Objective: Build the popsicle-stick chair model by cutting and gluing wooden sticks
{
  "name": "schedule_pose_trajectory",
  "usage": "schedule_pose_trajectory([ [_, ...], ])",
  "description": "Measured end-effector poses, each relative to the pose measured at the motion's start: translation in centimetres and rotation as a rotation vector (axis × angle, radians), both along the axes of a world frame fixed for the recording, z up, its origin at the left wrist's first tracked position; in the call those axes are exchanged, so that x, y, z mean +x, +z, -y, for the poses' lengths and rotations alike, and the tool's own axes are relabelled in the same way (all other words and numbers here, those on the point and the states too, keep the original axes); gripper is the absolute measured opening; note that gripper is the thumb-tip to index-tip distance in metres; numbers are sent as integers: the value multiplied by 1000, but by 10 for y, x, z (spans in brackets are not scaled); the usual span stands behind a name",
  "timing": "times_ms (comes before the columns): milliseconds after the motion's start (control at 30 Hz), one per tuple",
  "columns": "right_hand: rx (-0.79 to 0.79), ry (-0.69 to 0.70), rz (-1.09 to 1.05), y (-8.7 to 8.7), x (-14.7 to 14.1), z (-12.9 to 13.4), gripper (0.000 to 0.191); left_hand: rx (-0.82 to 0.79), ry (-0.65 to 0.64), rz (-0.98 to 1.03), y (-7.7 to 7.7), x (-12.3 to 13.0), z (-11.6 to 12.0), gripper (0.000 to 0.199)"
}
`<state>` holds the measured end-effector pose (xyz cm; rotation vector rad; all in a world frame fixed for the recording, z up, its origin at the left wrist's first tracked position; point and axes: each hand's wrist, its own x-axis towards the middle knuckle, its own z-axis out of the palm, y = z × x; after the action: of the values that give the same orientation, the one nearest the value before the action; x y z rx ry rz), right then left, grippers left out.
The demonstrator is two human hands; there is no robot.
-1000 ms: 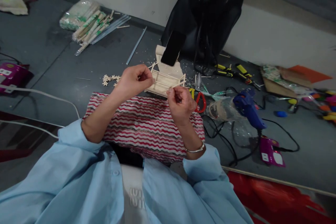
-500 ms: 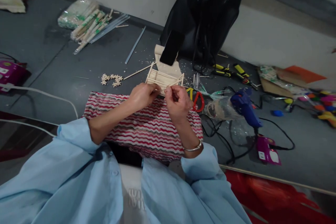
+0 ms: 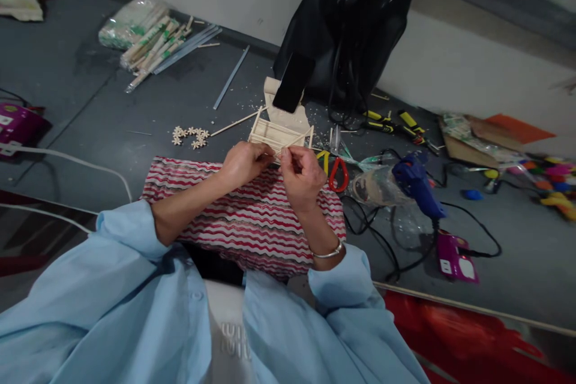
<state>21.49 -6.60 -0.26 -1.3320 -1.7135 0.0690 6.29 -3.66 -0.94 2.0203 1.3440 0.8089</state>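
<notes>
A small frame of thin wooden sticks [image 3: 265, 130] lies on the table in front of me. My left hand [image 3: 245, 165] is closed at its near left corner, thumb and fingers pinching the frame's edge. On the other side, my right hand [image 3: 303, 177] is closed in a pinch close to the left fingertips. A thin wooden stick [image 3: 300, 138] slants up from the right fingertips across the frame's right side; the fingers hide its lower end. Under both forearms lies a red-and-white striped cloth [image 3: 243, 210]. Scissors with red and yellow handles [image 3: 339, 174] rest beside my right hand.
A phone [image 3: 293, 83] leans against a black bag [image 3: 310, 30]. Small wooden flower shapes [image 3: 191, 135] and bagged sticks [image 3: 153, 42] lie left. Rightward are a blue glue gun [image 3: 418, 183] with black cables, yellow-black pliers [image 3: 380, 122] and a purple box [image 3: 456, 258].
My right hand has shifted slightly left, closer to the left fingertips. The left hand stays at the frame's corner. The whole view has drifted a little.
</notes>
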Motion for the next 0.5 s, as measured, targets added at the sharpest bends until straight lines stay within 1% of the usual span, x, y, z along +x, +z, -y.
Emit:
schedule_pose_trajectory([
  [200,59,-14,82,1,0,3,21,37,46,29,-5,3,1,19],
  [267,106,-65,91,5,3,4,20,43,51,52,-7,4,2,19],
  [367,174,-198,63,12,9,2,20,28,59,86,-9,5,3,20],
  [433,175,-256,16,16,14,-1,20,8,75,89,-10,5,3,21],
  [500,138,-265,-20,17,18,-5,22,5,83,91,-10,5,3,21],
])
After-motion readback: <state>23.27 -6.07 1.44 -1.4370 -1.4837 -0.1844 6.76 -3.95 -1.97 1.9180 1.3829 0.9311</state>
